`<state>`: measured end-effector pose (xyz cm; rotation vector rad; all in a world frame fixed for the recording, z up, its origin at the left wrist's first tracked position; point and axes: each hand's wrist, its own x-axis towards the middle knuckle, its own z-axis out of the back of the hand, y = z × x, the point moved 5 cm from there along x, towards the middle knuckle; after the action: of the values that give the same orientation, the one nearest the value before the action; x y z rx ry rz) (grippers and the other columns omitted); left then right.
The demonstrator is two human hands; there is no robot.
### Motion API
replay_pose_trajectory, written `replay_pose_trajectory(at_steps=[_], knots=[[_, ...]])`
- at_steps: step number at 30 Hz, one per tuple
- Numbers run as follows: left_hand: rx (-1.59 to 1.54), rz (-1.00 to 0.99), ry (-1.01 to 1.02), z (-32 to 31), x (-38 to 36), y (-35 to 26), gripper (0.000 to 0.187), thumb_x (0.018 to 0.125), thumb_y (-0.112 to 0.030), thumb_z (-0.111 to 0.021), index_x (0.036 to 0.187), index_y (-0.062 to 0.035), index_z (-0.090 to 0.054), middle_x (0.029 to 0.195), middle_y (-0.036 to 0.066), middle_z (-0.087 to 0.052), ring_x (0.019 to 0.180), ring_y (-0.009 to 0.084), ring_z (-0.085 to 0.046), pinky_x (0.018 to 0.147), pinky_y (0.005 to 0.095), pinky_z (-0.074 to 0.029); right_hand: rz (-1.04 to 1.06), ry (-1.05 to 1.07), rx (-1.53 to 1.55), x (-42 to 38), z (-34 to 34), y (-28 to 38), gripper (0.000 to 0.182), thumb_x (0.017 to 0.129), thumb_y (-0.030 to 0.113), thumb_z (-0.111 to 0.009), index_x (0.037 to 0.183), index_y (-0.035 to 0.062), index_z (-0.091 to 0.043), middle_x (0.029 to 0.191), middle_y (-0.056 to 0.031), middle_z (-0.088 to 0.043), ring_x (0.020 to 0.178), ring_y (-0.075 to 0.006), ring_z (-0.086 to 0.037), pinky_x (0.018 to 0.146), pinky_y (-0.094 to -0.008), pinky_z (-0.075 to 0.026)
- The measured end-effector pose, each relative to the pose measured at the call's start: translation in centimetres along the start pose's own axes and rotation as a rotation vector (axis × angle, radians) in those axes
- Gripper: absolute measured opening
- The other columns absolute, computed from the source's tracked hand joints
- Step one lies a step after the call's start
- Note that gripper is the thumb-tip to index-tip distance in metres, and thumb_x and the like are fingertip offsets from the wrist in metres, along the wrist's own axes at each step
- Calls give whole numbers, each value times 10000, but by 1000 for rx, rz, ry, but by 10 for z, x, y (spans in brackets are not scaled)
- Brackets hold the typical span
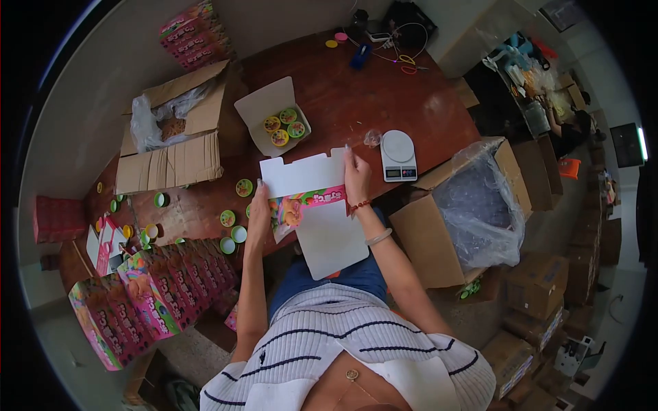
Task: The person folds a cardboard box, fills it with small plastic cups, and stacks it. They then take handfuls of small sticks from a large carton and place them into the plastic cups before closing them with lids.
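Observation:
Between my two hands is a partly folded carton [317,198], with white flaps and a pink printed side, held above the table's near edge. My left hand [259,214] grips its left side, thumb along the edge. At the upper right corner my right hand [356,177] pinches the white flap. One long white flap hangs down toward my lap. Just beyond the carton, an open white box [265,96] contains several small round tubs [279,138] with yellow and green rims. A white kitchen scale [399,156] stands to the right of my right hand.
An open cardboard box [171,162] lined with plastic stands at the left rear. Pink printed cartons [151,294] are stacked at the near left. Loose tubs [227,218] lie on the red table [329,89]. On the right is a plastic-lined box [432,240]; scissors [409,65] lie farther back.

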<state>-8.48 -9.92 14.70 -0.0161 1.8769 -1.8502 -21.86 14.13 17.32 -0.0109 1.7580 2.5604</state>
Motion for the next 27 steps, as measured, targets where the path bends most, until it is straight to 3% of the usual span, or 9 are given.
replay_pose_trajectory(at_steps=[4,6,10,12,17,19,22,24,27], knots=[[221,-265,-175,-10,22,-45,558,1108,-418,-358,1180,89,-581,921,154,-651,808,189,-529,759,353,-471,65,-122,345,3,-8,16,425,1061,340,-540,887,-26,-668,728,-21,-603,714,-85,-508,642,-289,-440],[278,-134,-220,-13,30,-34,575,1105,-415,-365,1223,108,-574,1020,228,-681,896,233,-606,824,378,-486,137,-199,376,-2,-13,0,347,1053,277,-563,920,-32,-650,825,-54,-650,767,-114,-575,701,-303,-477],[302,-79,-286,-36,32,36,536,1075,-350,-414,1246,126,-593,1186,365,-625,1121,489,-619,959,448,-492,127,-139,-97,-20,-4,-69,251,1009,197,-584,1149,16,-688,1045,-182,-688,907,-325,-650,801,-419,-519],[504,87,-249,-45,32,81,530,1069,-348,-411,1226,117,-611,1194,364,-622,1140,490,-606,954,489,-494,218,-39,-246,-23,8,-84,230,994,166,-572,1127,35,-706,1159,-223,-666,997,-390,-628,838,-464,-522],[805,-180,-346,-77,28,97,287,975,-182,-589,1175,2,-682,1385,335,-530,1117,487,-626,942,504,-524,279,372,-719,-4,12,-112,244,975,197,-580,951,30,-755,762,-216,-679,826,-363,-594,787,-441,-498],[747,-162,-336,-86,32,93,302,957,-135,-601,1227,-11,-653,1454,327,-461,1138,478,-619,934,497,-533,176,531,-835,10,7,-121,239,909,170,-683,1099,33,-726,1017,-241,-684,986,-369,-587,900,-445,-484],[643,-183,-306,-96,36,65,461,904,-45,-631,1358,-46,-555,1558,298,-344,1205,451,-590,945,468,-539,350,392,-700,21,13,-127,966,688,102,-899,1508,102,-389,1550,-212,-286,1387,-418,-344,1140,-497,-336],[593,-189,-297,-100,39,69,596,867,0,-649,1437,-67,-488,1594,279,-297,1252,434,-567,966,446,-536,348,221,-647,29,35,-108,1045,662,142,-927,1529,104,-346,1548,-241,-301,1417,-440,-315,1156,-511,-307],[373,-212,-515,-86,46,99,854,801,61,-637,1569,-109,-305,1588,268,-318,1393,410,-435,1097,439,-439,-257,185,-348,17,36,-203,1152,691,267,-919,1563,-5,-216,1578,-297,-254,1464,-465,-249,1203,-487,-253]])
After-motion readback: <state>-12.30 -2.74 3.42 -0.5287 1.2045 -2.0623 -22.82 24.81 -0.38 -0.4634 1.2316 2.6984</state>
